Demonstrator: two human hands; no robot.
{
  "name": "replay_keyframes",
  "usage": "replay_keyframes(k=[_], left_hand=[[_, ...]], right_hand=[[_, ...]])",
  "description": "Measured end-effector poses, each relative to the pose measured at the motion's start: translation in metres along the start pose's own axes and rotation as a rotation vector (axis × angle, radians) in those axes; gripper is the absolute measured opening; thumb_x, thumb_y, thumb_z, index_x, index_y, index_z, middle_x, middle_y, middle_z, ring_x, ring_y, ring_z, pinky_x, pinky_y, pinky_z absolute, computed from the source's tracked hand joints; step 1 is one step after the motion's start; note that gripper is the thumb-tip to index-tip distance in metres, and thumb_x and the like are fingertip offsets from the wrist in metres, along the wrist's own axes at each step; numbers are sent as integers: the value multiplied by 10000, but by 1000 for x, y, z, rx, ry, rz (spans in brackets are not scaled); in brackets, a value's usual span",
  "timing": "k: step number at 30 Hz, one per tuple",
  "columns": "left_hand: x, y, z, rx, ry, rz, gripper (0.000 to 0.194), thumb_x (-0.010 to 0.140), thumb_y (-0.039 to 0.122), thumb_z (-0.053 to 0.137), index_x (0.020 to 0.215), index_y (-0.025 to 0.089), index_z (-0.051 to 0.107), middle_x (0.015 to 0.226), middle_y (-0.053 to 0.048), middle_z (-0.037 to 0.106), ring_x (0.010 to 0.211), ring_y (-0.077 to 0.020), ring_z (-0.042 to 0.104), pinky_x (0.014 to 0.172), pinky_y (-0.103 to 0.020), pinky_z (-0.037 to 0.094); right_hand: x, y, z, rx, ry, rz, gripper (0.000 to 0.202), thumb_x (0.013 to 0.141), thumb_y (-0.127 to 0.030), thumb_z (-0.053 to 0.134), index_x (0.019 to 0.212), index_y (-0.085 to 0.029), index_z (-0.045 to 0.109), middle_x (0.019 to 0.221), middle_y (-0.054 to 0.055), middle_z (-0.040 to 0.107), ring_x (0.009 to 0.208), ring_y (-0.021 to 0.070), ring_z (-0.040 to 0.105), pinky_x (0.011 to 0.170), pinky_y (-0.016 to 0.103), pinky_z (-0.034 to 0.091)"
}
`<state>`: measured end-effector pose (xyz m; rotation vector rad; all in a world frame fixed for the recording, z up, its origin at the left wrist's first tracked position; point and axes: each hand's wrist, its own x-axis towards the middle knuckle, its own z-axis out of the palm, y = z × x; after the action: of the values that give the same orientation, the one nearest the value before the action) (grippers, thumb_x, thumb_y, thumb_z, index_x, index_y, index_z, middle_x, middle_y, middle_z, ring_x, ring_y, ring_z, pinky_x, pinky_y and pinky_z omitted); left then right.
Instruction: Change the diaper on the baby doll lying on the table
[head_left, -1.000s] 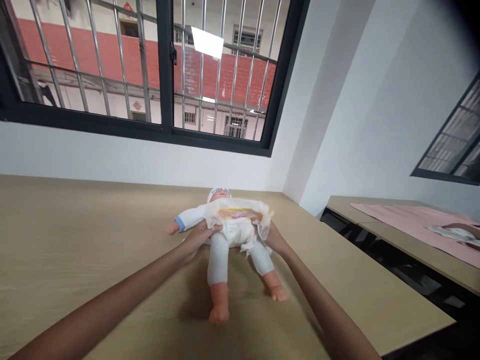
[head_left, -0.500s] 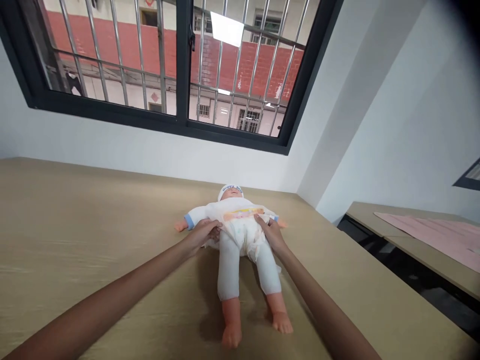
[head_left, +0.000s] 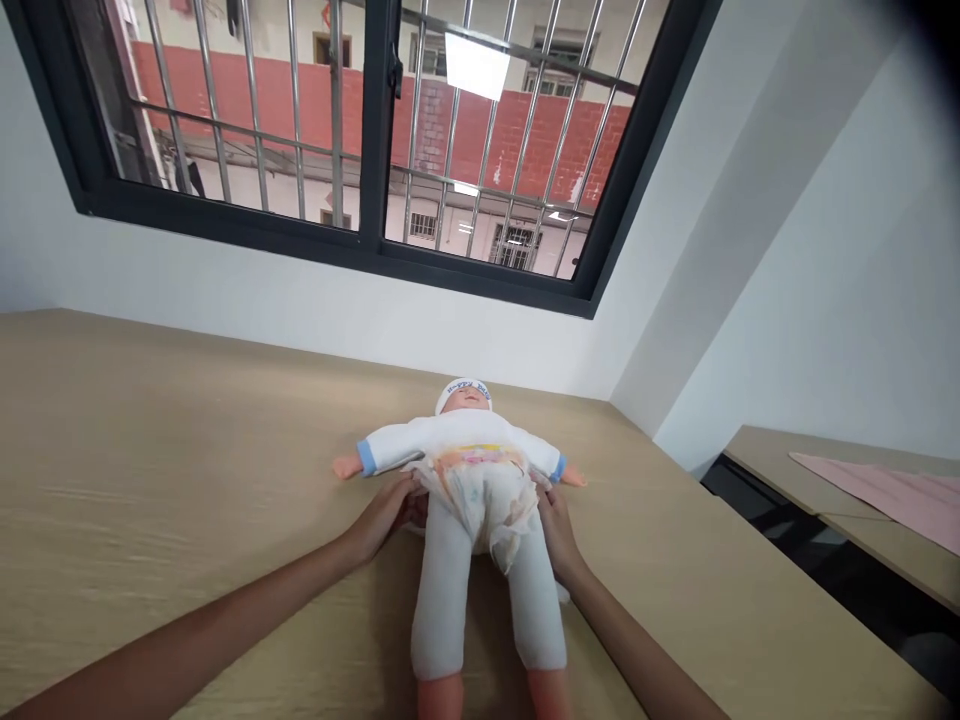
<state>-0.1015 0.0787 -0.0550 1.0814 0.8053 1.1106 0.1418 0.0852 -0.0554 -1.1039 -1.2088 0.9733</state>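
A baby doll (head_left: 442,590) lies on its back on the wooden tabletop, head toward the window wall. It wears a white cap with blue lettering, a white top with blue cuffs and white leggings. Over its hips sits a white diaper (head_left: 480,500) with a coloured print at the waist. At the diaper's left side, my left hand (head_left: 390,510) has its fingers closed on the edge, partly tucked behind it. My right hand (head_left: 556,530) grips the opposite edge beside the doll's hip, fingertips partly hidden. The doll's feet lie beyond the lower frame edge.
The tabletop (head_left: 187,450) meets a white wall below a dark-framed barred window (head_left: 375,255). To the right, past a gap, stands another table (head_left: 765,455) with a pink cloth (head_left: 885,490) on it.
Both hands have moved outward from the diaper's front to its sides, and the front panel lies more spread over the hips. The view has shifted, so the doll looks larger and its feet left the frame.
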Motion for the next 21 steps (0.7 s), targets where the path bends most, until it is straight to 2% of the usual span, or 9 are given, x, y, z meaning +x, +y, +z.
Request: replay_keyframes(k=[3,7,12,14,17,21], left_hand=[[2,-2,-3,-69,-18,-29,280,800,443,444,815,180,538,680,-11,587,666,-164,550,659,-285,440],[2,2,-4,-129,36,-46,261,772,426,450,841,185,523,706,-14,593,656,-168,548,640,-290,434],[1,3,0,-91,15,-28,505,766,657,421,873,175,529,687,-9,572,625,-155,525,623,-286,432],[0,1,1,-47,-3,-13,548,748,699,423,850,173,536,665,-3,556,613,-146,517,615,-279,429],[0,-1,2,32,10,-4,517,743,669,483,830,164,548,659,-3,553,604,-138,513,583,-264,420],[-1,1,3,99,83,-37,411,702,547,624,786,150,561,682,-10,586,618,-136,533,588,-253,421]], right_hand=[[1,-2,0,-1,7,18,443,799,-514,495,1060,-174,606,1193,74,597,1121,264,522,986,390,366],[2,1,-1,1,23,51,552,828,-605,388,1029,-147,619,1125,88,632,1095,270,539,981,388,362],[-2,-3,-1,20,44,68,567,795,-638,428,977,-145,639,1073,92,654,1076,281,545,910,361,410],[-4,-7,0,47,73,81,557,772,-641,470,941,-140,645,1016,94,673,1023,279,570,868,348,430],[-4,-7,2,127,76,107,531,744,-642,513,930,-162,641,938,71,688,866,249,615,774,325,460],[0,3,2,255,-7,165,551,755,-690,446,909,-195,633,727,39,672,650,212,607,621,311,462]])
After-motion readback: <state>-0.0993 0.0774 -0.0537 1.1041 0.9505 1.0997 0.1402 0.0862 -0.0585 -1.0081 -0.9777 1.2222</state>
